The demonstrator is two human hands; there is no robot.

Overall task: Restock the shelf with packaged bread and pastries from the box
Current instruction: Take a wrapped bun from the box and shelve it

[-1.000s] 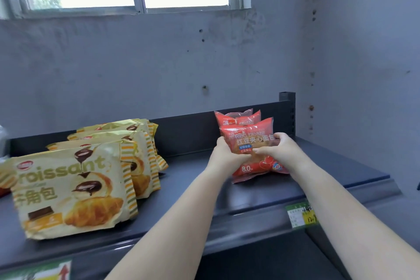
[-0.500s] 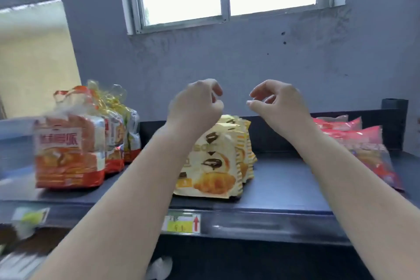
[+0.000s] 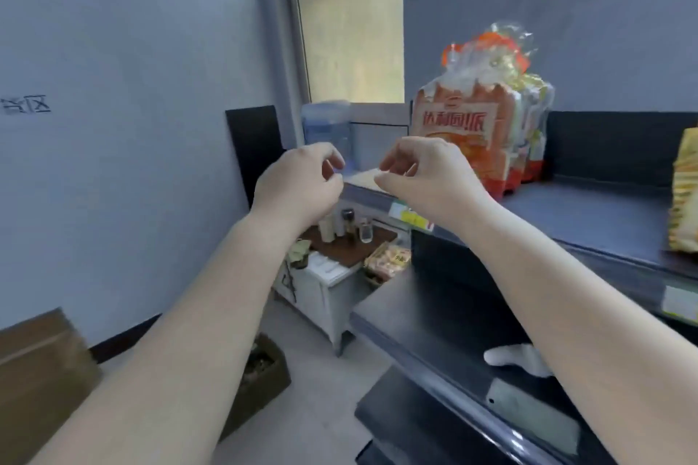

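My left hand [image 3: 298, 183] and my right hand [image 3: 426, 174] hang side by side in mid-air, left of the dark shelf [image 3: 589, 215]. Both hold nothing and their fingers are loosely curled. Orange bagged bread loaves [image 3: 472, 125] stand upright at the shelf's left end, just behind my right hand. The edge of the yellow croissant packs [image 3: 685, 192] shows at the far right of the shelf. A brown cardboard box [image 3: 41, 370] sits on the floor at the lower left, only partly in view.
A small white cabinet [image 3: 325, 287] with bottles and a snack pack stands against the wall beyond my hands. Another open carton [image 3: 264, 377] lies on the floor below my left forearm. Lower dark shelves [image 3: 426, 317] jut out at the right.
My hands let go of the red bun pack on the shelf's right end and drew back empty. The view has swung left, past the croissants and bread loaves, towards the floor and the box.
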